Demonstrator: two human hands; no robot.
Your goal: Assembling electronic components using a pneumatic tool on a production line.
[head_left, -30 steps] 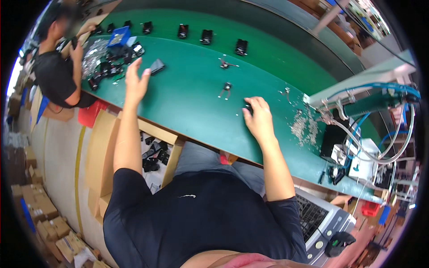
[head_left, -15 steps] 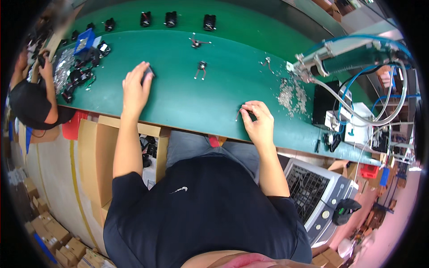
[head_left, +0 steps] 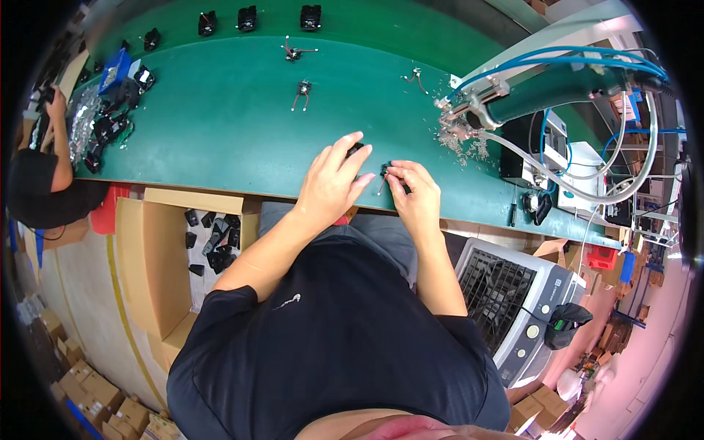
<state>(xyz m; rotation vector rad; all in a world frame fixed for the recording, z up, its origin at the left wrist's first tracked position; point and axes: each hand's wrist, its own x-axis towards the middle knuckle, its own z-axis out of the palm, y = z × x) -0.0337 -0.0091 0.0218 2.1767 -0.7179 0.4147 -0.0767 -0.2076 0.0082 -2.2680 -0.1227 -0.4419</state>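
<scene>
Right hand (head_left: 416, 192): pinched small black wired component (head_left: 385, 169) over flat green tabletop (head_left: 220, 110). Left hand (head_left: 328, 178): at dark blocky piece (head_left: 355, 149), grip unclear. Judged step: handling pieces side by side; next move called for steadiness.

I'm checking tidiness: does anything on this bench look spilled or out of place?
Possibly: small pale pieces lie scattered loose on the green table, near the hose-fitted machine at right. They look spilled because they spread unevenly, with no container around them.
</scene>
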